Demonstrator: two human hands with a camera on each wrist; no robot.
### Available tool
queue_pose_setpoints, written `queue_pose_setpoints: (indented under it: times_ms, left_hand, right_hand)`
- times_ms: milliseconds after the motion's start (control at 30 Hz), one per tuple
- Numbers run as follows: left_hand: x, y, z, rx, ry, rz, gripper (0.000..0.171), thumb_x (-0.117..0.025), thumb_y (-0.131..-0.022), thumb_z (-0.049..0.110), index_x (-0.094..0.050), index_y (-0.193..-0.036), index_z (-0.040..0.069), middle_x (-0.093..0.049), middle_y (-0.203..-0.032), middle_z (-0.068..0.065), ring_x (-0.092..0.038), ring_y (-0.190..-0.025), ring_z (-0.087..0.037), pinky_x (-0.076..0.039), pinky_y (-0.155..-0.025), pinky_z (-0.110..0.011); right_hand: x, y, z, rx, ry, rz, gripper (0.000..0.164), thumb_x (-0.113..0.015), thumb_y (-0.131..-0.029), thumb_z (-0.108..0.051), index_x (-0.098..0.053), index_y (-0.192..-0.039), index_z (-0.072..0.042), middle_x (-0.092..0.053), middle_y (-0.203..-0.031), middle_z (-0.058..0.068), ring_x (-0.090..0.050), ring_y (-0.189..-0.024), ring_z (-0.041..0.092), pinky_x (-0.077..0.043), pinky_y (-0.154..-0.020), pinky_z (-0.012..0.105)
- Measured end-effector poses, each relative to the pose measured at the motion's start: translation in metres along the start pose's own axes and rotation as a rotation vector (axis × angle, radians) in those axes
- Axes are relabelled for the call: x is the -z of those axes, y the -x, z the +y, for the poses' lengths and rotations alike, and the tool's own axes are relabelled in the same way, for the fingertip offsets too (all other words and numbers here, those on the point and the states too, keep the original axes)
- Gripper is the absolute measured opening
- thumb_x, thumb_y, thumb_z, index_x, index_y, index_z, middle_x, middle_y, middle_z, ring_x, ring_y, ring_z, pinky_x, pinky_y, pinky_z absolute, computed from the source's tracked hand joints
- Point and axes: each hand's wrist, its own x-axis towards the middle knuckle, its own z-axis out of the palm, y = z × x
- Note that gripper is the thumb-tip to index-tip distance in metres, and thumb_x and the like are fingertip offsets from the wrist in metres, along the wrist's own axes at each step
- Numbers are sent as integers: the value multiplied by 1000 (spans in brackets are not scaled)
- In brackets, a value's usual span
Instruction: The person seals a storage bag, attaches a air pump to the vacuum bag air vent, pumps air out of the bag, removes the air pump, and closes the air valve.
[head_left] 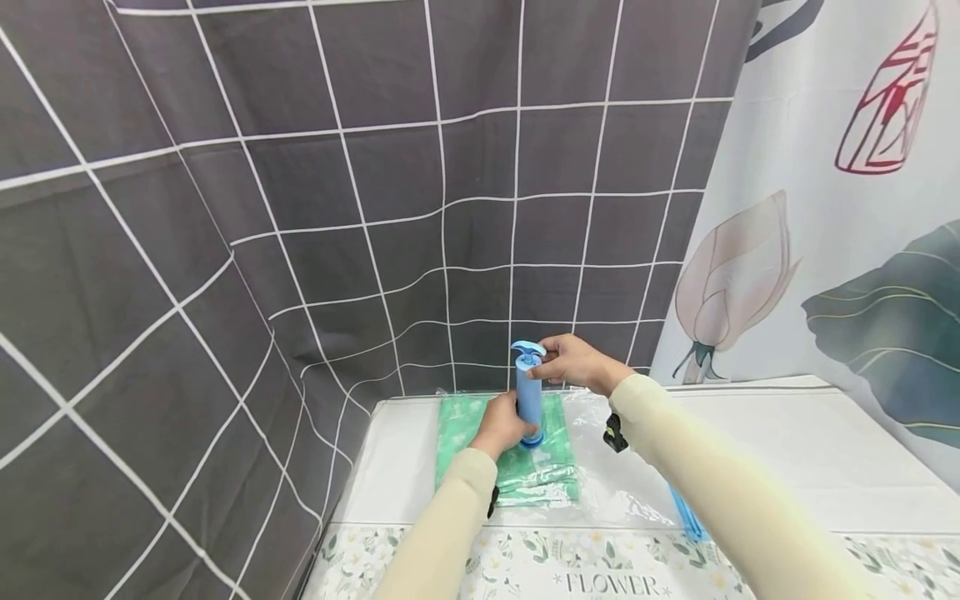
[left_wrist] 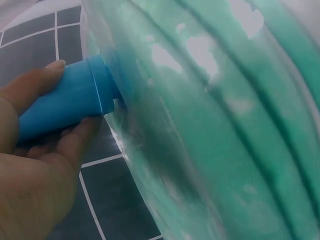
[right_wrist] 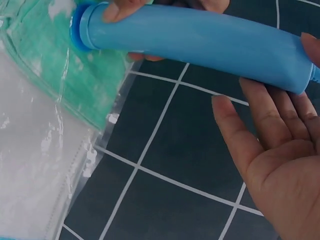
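A blue hand pump [head_left: 529, 404] stands upright on a clear plastic storage bag [head_left: 618, 467] with folded green cloth [head_left: 468, 454] inside. My left hand [head_left: 499, 425] grips the lower part of the pump's barrel, close above the bag. In the left wrist view the thumb and fingers lie on opposite sides of the barrel [left_wrist: 75, 95], its wider end against the bag. Up at the top, my right hand [head_left: 576, 365] holds the pump around the upper barrel and its curved handle [head_left: 528, 347]. The right wrist view shows fingers [right_wrist: 267, 107] at the barrel's upper end; the handle is outside that view.
A thin blue strip [head_left: 688, 512] lies to the right, partly hidden by the right sleeve. The white table [head_left: 780, 442] has a flower-patterned border [head_left: 540, 550] along the front. Behind it hangs dark grid-patterned cloth [head_left: 480, 233], with a lotus-print curtain [head_left: 738, 283] at the right.
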Motion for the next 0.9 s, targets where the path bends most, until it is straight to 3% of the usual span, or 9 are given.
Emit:
queue_pose_setpoints:
  times_ms: [133, 267, 500, 600, 767, 833, 900]
  left_hand:
    - [-2, 2, -4, -5, 40, -14, 68, -95, -87, 15, -67, -147, 3, -81, -134, -15, -81, -119, -31, -70, -101, -51]
    - [-1, 16, 3, -21, 58, -11, 65, -90, -89, 17, -67, -149, 5, -81, -133, -13, -81, -117, -30, -70, -99, -49]
    - [36, 73, 75, -4, 136, 22, 76, -92, -96, 31, -59, -156, -3, -76, -144, -25, -78, -129, -42, -66, -110, -56]
    - [39, 80, 88, 0, 123, 88, 76, -90, -99, 38, -59, -154, -4, -77, -142, -25, -79, -129, -41, -67, -109, -55]
    - [34, 81, 93, -18, 77, 184, 75, -91, -98, 44, -64, -147, -6, -79, -135, -24, -80, -124, -40, -68, -105, -54]
    - [30, 79, 88, -47, 67, 228, 76, -93, -95, 46, -66, -143, -7, -80, -129, -23, -81, -119, -40, -69, -101, -53]
    - [18, 69, 73, -79, 31, 280, 76, -95, -93, 48, -69, -138, -6, -82, -123, -22, -82, -112, -38, -70, -95, -52]
  right_hand:
    - [-2, 1, -1, -14, -2, 1, 21, -87, -98, -13, -66, -100, -9, -59, -76, -6, -57, -76, 13, -55, -71, 25]
    - [-5, 3, -1, -31, 19, 34, 23, -89, -96, -15, -68, -100, -7, -62, -77, -6, -54, -73, 12, -52, -67, 26]
    - [-8, 6, -7, -28, 83, 101, 26, -91, -96, -21, -68, -99, -8, -63, -76, -5, -54, -70, 14, -52, -65, 27]
    - [-8, 7, -11, -25, 99, 120, 29, -92, -96, -23, -67, -98, -8, -62, -76, -4, -53, -70, 14, -50, -66, 28]
    - [-11, 7, -12, -36, 140, 158, 36, -93, -94, -27, -63, -97, -9, -61, -79, -3, -53, -75, 15, -48, -68, 29]
    - [-14, 7, -13, -40, 163, 178, 38, -93, -94, -30, -61, -97, -9, -61, -81, -1, -55, -77, 17, -48, -69, 29]
    - [-18, 8, -14, -43, 195, 205, 41, -93, -95, -33, -59, -97, -10, -60, -83, 0, -56, -78, 18, -49, -68, 29]
